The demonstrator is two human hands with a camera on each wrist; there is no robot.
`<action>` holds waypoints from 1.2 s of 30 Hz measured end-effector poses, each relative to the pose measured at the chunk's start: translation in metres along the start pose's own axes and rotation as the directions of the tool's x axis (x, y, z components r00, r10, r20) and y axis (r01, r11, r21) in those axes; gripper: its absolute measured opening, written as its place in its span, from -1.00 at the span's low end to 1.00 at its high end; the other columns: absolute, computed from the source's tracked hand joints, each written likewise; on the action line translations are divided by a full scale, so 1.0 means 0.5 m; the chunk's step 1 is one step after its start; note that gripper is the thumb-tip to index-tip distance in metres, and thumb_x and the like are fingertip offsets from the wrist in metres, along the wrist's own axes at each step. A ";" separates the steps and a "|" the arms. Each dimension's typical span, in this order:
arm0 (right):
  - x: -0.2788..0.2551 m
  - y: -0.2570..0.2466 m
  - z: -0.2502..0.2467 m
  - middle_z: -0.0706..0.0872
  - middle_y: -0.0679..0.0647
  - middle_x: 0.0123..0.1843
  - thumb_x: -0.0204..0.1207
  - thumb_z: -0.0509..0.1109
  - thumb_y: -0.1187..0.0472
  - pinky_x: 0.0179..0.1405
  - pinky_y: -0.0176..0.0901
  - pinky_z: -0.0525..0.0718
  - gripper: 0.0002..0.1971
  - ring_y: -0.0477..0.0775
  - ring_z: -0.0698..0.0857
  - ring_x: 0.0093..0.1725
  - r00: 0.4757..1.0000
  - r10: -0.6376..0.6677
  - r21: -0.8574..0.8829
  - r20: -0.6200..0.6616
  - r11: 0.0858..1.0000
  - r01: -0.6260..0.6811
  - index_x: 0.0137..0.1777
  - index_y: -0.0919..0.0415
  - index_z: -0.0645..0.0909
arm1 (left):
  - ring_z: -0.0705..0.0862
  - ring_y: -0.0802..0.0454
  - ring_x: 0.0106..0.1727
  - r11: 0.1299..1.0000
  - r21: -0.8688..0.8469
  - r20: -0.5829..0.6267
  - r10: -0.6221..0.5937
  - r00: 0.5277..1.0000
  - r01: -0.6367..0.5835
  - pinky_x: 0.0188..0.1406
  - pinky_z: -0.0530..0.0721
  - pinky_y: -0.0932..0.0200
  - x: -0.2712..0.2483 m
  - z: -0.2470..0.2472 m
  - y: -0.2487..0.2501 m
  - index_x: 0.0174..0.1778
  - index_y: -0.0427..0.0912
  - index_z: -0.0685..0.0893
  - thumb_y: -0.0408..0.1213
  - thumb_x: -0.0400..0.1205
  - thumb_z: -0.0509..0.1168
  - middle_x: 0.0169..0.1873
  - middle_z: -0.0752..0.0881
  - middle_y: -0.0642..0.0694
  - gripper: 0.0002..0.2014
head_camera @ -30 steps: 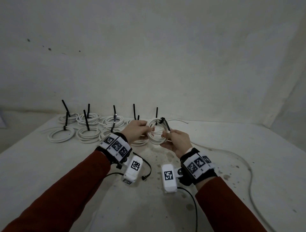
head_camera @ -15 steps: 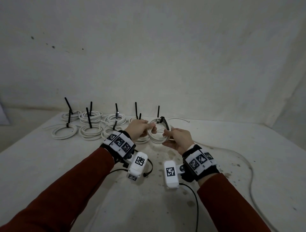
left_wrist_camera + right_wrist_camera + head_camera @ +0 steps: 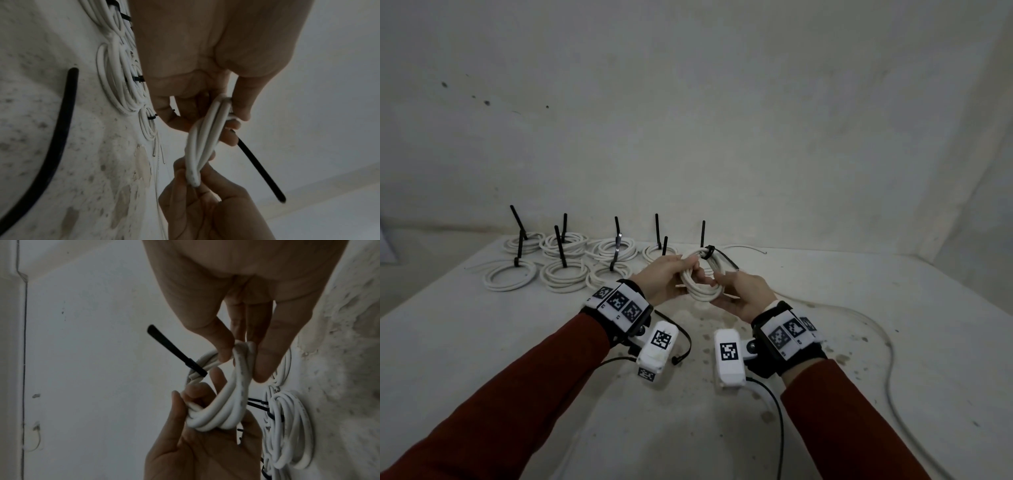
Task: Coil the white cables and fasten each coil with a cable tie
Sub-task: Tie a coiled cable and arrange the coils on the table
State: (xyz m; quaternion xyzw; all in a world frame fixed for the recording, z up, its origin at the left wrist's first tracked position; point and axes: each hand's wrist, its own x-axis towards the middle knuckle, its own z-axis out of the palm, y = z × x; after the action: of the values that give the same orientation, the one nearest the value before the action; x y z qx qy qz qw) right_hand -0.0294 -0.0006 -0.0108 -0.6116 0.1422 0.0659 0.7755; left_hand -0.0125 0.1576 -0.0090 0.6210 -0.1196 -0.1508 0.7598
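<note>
A small coil of white cable (image 3: pixel 702 279) is held up over the table between both hands. A black cable tie (image 3: pixel 710 251) is wrapped round its top, and the tie's tail sticks out to the right. My left hand (image 3: pixel 690 270) pinches the coil's left side (image 3: pixel 205 146) with thumb and fingers. My right hand (image 3: pixel 717 282) pinches the right side (image 3: pixel 226 402) between thumb and fingers. The tie's tail (image 3: pixel 261 168) juts free past the fingers, and in the right wrist view the tie (image 3: pixel 174 353) clasps the strands.
Several tied coils (image 3: pixel 561 272) with upright black tie tails lie in rows at the back left of the white table (image 3: pixel 482 342). A loose white cable (image 3: pixel 887 346) snakes along the right side. Black camera leads (image 3: pixel 777 421) hang under the wrists. A wall stands close behind.
Both hands keep their hold on the coil and have shifted it only slightly lower and left. The tied coils behind have not moved.
</note>
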 end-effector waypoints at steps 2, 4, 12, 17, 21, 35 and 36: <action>-0.001 -0.001 0.001 0.69 0.24 -0.22 0.53 0.42 0.43 -0.41 -0.09 0.78 -0.88 0.14 0.69 -0.27 1.000 -0.015 -0.008 -0.015 1.000 0.015 -0.24 0.37 0.61 | 0.65 0.11 -0.45 0.975 0.219 -0.050 0.044 0.998 -0.032 -0.35 0.60 0.26 0.003 0.004 0.007 -0.36 -0.27 0.60 -0.25 0.69 0.22 -0.52 0.67 -0.04 -0.69; -0.001 -0.004 -0.001 0.67 0.21 -0.28 0.52 0.42 0.44 -0.47 -0.11 0.76 -0.84 0.12 0.67 -0.34 0.998 -0.040 -0.027 -0.043 0.999 0.039 -0.29 0.37 0.61 | 0.59 0.07 -0.49 0.854 0.517 -0.131 0.147 0.980 -0.059 -0.36 0.59 0.21 0.014 -0.002 0.013 -0.40 -0.28 0.66 -0.19 0.59 0.37 -0.53 0.64 -0.08 -0.71; 0.007 -0.001 -0.005 0.66 0.22 -0.34 0.48 0.47 0.43 -0.51 -0.10 0.77 -0.84 0.14 0.63 -0.43 0.985 -0.097 -0.085 -0.142 0.993 0.086 -0.33 0.39 0.65 | 0.59 0.15 -0.33 0.555 0.831 -0.262 0.344 0.902 0.030 -0.32 0.51 0.40 0.032 0.000 0.021 -0.28 -0.12 0.67 -0.22 0.45 0.47 -0.44 0.64 0.08 -0.89; 0.003 -0.011 -0.009 0.65 0.22 -0.35 0.46 0.46 0.48 -0.53 -0.09 0.76 -0.82 0.16 0.64 -0.42 0.984 -0.102 -0.073 -0.146 0.993 0.092 -0.36 0.38 0.61 | 0.49 -0.10 -0.19 0.922 0.376 -0.257 0.013 0.966 0.088 -0.21 0.38 0.05 0.048 -0.009 0.006 -0.45 -0.19 0.80 -0.02 0.33 0.54 -0.25 0.65 -0.24 -0.72; -0.002 -0.015 -0.012 0.64 0.21 -0.34 0.44 0.44 0.53 -0.55 -0.08 0.75 -0.83 0.15 0.64 -0.42 0.986 -0.101 -0.074 -0.130 0.993 0.092 -0.35 0.38 0.61 | 0.58 0.14 -0.25 0.980 0.108 -0.215 -0.140 0.967 0.166 -0.28 0.46 0.33 0.047 0.000 0.006 -0.31 -0.22 0.65 -0.26 0.64 0.32 -0.45 0.72 -0.01 -0.79; 0.000 -0.013 -0.007 0.64 0.24 -0.29 0.49 0.45 0.46 -0.57 -0.11 0.75 -0.85 0.15 0.66 -0.38 0.992 -0.067 0.040 -0.105 0.997 0.071 -0.29 0.41 0.59 | 0.58 0.08 -0.34 0.997 0.069 -0.096 -0.039 0.995 0.045 -0.26 0.57 0.26 0.024 0.006 0.017 -0.30 -0.23 0.60 -0.17 0.69 0.23 -0.39 0.62 -0.07 -0.71; 0.002 -0.012 -0.009 0.65 0.25 -0.28 0.49 0.46 0.46 -0.55 -0.09 0.76 -0.85 0.16 0.67 -0.38 0.992 -0.069 0.047 -0.109 0.996 0.075 -0.29 0.41 0.59 | 0.60 0.04 -0.31 0.990 0.141 -0.125 -0.010 0.992 0.027 -0.25 0.59 0.23 0.027 0.004 0.016 -0.25 -0.29 0.62 -0.21 0.67 0.27 -0.35 0.63 -0.12 -0.75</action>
State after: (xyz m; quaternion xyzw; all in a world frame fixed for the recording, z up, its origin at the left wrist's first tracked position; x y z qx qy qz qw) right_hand -0.0273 -0.0063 -0.0063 -0.5990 0.1630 0.0014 0.7840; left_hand 0.0001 0.1523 -0.0008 0.6830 -0.0767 -0.1099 0.7180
